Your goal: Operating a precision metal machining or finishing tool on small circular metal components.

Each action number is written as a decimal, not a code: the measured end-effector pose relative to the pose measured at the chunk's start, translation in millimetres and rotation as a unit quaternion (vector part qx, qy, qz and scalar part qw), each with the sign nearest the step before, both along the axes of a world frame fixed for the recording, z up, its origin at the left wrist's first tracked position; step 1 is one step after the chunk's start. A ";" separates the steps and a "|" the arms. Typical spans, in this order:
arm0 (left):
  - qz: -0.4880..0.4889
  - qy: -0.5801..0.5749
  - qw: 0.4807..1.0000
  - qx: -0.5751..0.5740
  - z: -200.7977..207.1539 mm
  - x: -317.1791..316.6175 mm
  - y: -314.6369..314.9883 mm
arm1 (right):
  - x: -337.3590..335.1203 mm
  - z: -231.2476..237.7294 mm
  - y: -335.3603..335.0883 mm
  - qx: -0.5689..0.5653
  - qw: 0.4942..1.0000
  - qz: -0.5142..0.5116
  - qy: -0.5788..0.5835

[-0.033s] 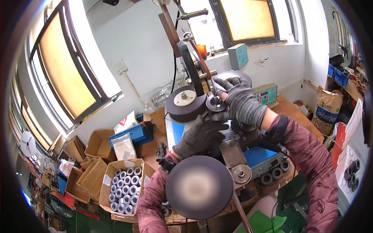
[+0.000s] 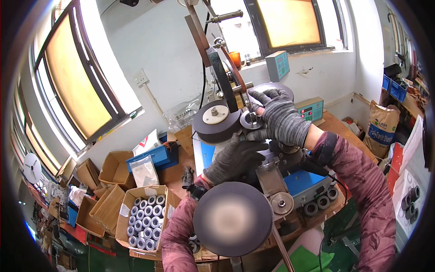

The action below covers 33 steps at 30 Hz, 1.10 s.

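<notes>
Windows point(image 2: 292, 21) lit the wall point(image 2: 156, 43) beyond the table point(image 2: 348, 134). The right hand point(image 2: 286, 119) curled its fingers point(image 2: 274, 94) around a ring point(image 2: 246, 123), just right of a dark wheel point(image 2: 216, 127); the left hand point(image 2: 235, 158) was partly open, with no hold visible. A slack grip could let the ring slip.

Workshop. Blue-and-grey metal machine point(image 2: 302, 182) with thick black wheel point(image 2: 215, 128) near centre, on brown wooden counter point(image 2: 345, 129); open cardboard box point(image 2: 124, 212) packed with grey metal rings point(image 2: 146, 222), seven o'clock; teal control unit point(image 2: 311, 110) with red digits, two o'clock; tan paper sack point(image 2: 381, 124), three.
</notes>
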<state>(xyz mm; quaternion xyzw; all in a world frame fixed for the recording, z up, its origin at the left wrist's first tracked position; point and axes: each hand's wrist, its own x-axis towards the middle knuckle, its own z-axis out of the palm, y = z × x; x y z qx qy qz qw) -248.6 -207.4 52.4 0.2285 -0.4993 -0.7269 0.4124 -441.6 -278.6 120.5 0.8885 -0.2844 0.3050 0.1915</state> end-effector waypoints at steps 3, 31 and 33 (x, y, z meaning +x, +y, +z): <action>0.012 0.037 0.999 -0.026 3.8 -21.0 -14.2 | 2.2 0.8 -1.9 0.036 0.999 0.004 0.004; 0.202 0.181 0.905 0.328 -12.3 -154.9 266.2 | -30.4 -18.7 -17.9 -0.023 0.989 0.120 -0.084; 0.160 0.237 0.923 0.257 -27.0 -166.4 280.3 | -29.7 -14.7 -14.3 -0.020 0.986 0.132 -0.101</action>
